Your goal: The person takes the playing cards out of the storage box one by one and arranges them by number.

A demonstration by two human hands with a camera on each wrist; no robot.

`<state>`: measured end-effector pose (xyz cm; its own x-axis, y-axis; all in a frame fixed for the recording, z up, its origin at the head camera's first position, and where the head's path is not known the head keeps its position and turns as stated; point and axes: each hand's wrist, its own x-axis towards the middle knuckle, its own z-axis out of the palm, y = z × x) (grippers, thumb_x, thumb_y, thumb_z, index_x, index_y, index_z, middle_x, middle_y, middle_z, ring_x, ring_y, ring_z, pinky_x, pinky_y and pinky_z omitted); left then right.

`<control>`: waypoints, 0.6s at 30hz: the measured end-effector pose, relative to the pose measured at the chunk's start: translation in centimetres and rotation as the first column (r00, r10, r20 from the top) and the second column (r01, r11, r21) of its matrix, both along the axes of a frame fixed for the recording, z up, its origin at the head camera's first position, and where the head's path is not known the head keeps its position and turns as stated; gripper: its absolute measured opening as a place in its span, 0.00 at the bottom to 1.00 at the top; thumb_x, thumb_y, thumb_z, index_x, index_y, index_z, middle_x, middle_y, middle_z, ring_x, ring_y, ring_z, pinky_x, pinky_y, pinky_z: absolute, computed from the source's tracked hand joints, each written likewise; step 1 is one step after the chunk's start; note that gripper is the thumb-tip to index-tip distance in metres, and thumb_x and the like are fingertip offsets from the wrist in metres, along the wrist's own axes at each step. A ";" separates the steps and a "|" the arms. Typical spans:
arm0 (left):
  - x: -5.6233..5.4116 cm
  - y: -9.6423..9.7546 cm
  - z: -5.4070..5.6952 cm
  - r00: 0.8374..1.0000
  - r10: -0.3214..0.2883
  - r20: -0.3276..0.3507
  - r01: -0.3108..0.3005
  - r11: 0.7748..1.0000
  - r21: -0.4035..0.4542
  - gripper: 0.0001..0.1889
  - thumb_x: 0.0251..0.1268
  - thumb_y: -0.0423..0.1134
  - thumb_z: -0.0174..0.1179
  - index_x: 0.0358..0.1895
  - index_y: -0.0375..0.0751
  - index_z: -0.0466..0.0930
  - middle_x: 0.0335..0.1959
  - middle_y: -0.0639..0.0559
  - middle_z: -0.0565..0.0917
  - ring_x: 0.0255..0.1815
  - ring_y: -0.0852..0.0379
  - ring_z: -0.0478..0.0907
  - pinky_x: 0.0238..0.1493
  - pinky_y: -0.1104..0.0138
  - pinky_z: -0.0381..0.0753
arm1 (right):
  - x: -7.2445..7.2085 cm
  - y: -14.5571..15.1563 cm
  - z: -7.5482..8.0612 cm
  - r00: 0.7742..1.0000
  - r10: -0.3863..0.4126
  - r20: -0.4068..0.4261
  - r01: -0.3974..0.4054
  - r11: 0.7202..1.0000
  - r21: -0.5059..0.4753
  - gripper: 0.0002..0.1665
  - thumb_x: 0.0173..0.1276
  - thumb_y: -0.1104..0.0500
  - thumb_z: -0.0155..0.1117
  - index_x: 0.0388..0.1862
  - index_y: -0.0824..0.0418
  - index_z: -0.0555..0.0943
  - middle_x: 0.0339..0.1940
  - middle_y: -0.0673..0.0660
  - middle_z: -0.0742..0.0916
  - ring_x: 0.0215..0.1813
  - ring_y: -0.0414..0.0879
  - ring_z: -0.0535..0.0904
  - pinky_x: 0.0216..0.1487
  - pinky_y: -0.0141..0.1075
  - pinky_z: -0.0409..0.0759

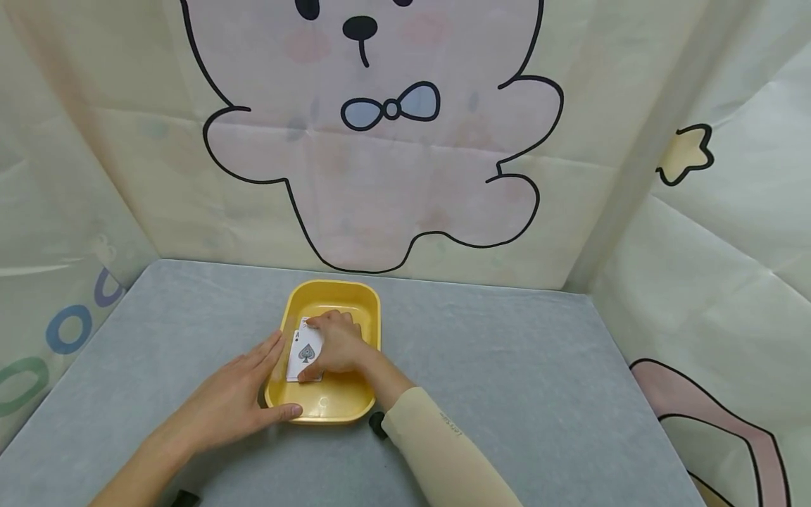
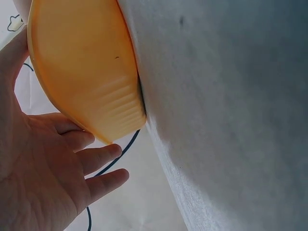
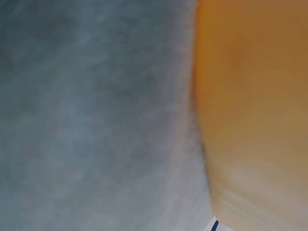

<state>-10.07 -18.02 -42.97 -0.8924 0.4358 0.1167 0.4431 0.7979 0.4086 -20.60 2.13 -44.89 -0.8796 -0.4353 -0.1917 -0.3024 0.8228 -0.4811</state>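
Note:
A yellow tray [image 1: 336,408] stands on the table with white playing cards [image 1: 307,352] in its left half. The top card shows a large spade, and the corner of another sticks out above it. My right hand [image 1: 342,345] reaches into the tray and grips the cards, thumb at their near edge and index finger at their far edge. My left hand [image 1: 237,394] rests against the tray's left side, thumb at the near-left rim. In the left wrist view, its fingers [image 2: 103,156] are spread and fairly straight beside the tray wall [image 2: 91,62].
Grey cloth [image 1: 494,366] covers the table. A printed fabric wall [image 1: 393,197] rises behind the tray, and more fabric hangs at both sides. In the right wrist view, the tray's outer wall [image 3: 255,106] fills the right side, hiding the hand.

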 end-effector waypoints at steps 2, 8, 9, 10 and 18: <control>0.0 0.0 0.0 1.000 -0.002 -0.002 0.002 1.000 0.006 0.59 0.61 0.76 0.62 0.83 0.35 0.58 0.81 0.37 0.62 0.73 0.33 0.70 0.66 0.39 0.72 | 0.1 0.0 0.0 1.000 0.009 0.001 -0.009 1.000 0.012 0.60 0.43 0.38 0.91 0.76 0.48 0.75 0.68 0.49 0.77 0.61 0.43 0.67 0.60 0.37 0.67; 0.0 -0.1 -0.1 1.000 -0.006 0.001 0.006 1.000 0.020 0.58 0.61 0.75 0.64 0.82 0.34 0.58 0.81 0.36 0.62 0.73 0.32 0.70 0.66 0.39 0.73 | 0.3 -0.1 0.1 0.999 0.038 -0.010 -0.037 0.997 0.067 0.64 0.41 0.36 0.90 0.78 0.48 0.73 0.68 0.49 0.76 0.61 0.43 0.67 0.60 0.36 0.67; 0.0 -0.1 -0.1 1.000 -0.007 0.002 0.007 1.000 0.022 0.59 0.61 0.75 0.64 0.82 0.34 0.58 0.81 0.36 0.62 0.73 0.32 0.70 0.66 0.39 0.73 | 0.3 -0.2 0.1 0.999 0.041 -0.013 -0.040 0.996 0.074 0.64 0.41 0.36 0.90 0.78 0.48 0.73 0.68 0.49 0.76 0.61 0.43 0.67 0.59 0.36 0.67; 0.0 -0.1 -0.1 1.000 -0.007 0.003 0.007 1.000 0.023 0.59 0.61 0.75 0.64 0.82 0.35 0.58 0.82 0.36 0.62 0.73 0.32 0.70 0.66 0.39 0.73 | 0.4 -0.2 0.1 0.999 0.044 -0.015 -0.043 0.996 0.079 0.64 0.41 0.36 0.90 0.78 0.48 0.73 0.68 0.49 0.76 0.61 0.43 0.67 0.59 0.36 0.67; -0.1 -0.1 -0.1 1.000 -0.011 0.013 0.011 1.000 0.029 0.59 0.60 0.75 0.64 0.83 0.35 0.57 0.82 0.36 0.61 0.73 0.32 0.70 0.65 0.39 0.73 | 0.4 -0.2 0.1 0.998 0.062 -0.034 -0.058 0.992 0.113 0.61 0.43 0.37 0.90 0.77 0.47 0.74 0.69 0.49 0.76 0.62 0.44 0.67 0.60 0.37 0.67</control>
